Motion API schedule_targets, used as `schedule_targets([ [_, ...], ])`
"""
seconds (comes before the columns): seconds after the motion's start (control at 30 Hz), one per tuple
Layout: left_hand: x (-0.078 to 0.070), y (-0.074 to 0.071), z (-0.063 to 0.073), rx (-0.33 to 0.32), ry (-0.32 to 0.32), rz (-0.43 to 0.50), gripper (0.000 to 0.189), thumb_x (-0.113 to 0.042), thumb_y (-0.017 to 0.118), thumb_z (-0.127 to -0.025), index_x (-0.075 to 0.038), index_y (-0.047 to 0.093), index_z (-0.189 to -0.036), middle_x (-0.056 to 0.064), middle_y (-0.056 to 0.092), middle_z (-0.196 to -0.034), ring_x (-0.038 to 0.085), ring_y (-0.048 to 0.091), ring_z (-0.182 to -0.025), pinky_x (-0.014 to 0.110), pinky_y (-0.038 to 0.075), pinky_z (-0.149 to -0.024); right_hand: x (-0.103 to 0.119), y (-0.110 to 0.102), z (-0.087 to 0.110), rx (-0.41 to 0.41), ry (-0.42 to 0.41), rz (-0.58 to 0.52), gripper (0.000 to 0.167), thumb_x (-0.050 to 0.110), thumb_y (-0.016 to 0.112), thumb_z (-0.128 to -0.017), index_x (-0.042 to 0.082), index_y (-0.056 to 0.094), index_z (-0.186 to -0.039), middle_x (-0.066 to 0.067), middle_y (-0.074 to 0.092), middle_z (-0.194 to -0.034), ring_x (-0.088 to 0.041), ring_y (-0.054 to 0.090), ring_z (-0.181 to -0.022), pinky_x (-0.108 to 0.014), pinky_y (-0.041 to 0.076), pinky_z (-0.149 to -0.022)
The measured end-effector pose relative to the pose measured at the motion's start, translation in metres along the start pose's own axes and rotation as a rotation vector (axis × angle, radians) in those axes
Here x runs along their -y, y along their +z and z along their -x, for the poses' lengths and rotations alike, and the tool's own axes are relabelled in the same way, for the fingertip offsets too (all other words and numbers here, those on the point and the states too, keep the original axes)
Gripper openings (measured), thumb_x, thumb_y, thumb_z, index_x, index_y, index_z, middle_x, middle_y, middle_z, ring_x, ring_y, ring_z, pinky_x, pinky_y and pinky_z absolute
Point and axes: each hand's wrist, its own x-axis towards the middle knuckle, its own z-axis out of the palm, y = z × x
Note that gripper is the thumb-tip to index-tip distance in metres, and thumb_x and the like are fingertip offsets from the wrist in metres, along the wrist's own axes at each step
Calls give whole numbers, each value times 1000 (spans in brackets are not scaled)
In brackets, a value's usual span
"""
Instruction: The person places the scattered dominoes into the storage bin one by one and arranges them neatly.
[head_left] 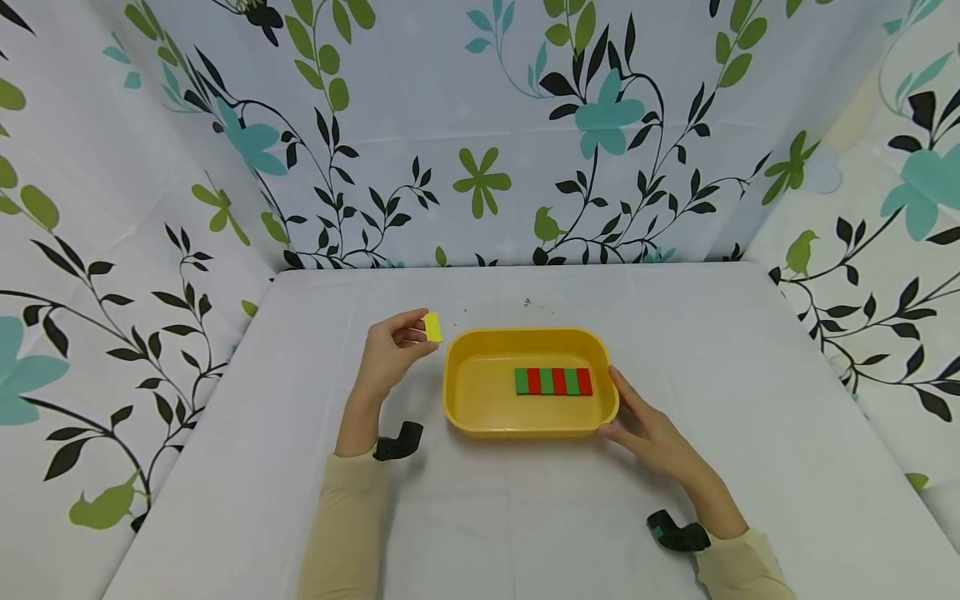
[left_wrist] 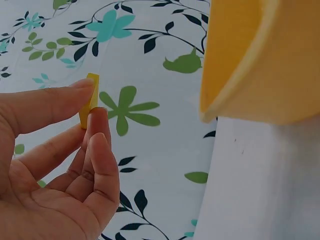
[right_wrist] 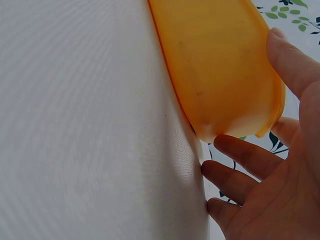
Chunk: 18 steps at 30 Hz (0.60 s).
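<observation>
My left hand (head_left: 388, 354) pinches a small flat yellow block (head_left: 432, 327) between thumb and fingertips, in the air just left of the yellow tray (head_left: 480, 417). The left wrist view shows this yellow block (left_wrist: 93, 96) edge-on, thin, held upright. Inside the tray, toward its right end, several green and red blocks (head_left: 553, 382) lie side by side in an alternating row. At the tray's right front corner my right hand (head_left: 652, 433) holds the rim and wall, thumb in front and fingers along the end. The right wrist view shows the tray's outer wall (right_wrist: 220, 65).
A white-covered table (head_left: 480, 517) lies under the tray. Patterned cloth (head_left: 480, 125) with leaves and flowers hangs behind it and at both sides. A few dark specks (head_left: 527, 302) lie behind the tray. Black wrist cameras sit on both wrists.
</observation>
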Motion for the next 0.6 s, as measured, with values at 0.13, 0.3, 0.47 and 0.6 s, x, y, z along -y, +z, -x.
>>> schedule_targets([
  [0.13,-12,12,2,48,14,4,53,3,74,-82,-1,59,-132,20,60,-112,19,59,-90,11,49,-75,0,0,0,1,-2,-4,87,27,67,-93,26,9,-158,-13,18,-163,-39,33,-143,-52,31,-108],
  [0.3,-16,29,1,107,11,-14,52,4,73,-82,-2,60,-132,16,60,-110,21,60,-88,14,52,-74,0,0,0,-1,-3,-3,88,27,67,-93,26,9,-158,-13,18,-163,-40,33,-143,-52,31,-108],
  [0.47,-14,44,0,146,-1,-49,52,2,75,-82,-6,62,-131,15,62,-108,21,58,-85,18,52,-73,0,0,0,-3,-5,-4,87,27,67,-93,26,10,-158,-14,18,-163,-40,34,-142,-53,32,-108],
  [0.6,-12,55,-2,163,-18,-73,50,1,76,-81,-6,63,-129,15,63,-107,21,60,-85,22,54,-75,0,0,0,-4,-8,-2,87,27,67,-93,25,10,-159,-13,18,-163,-40,34,-142,-53,32,-108],
])
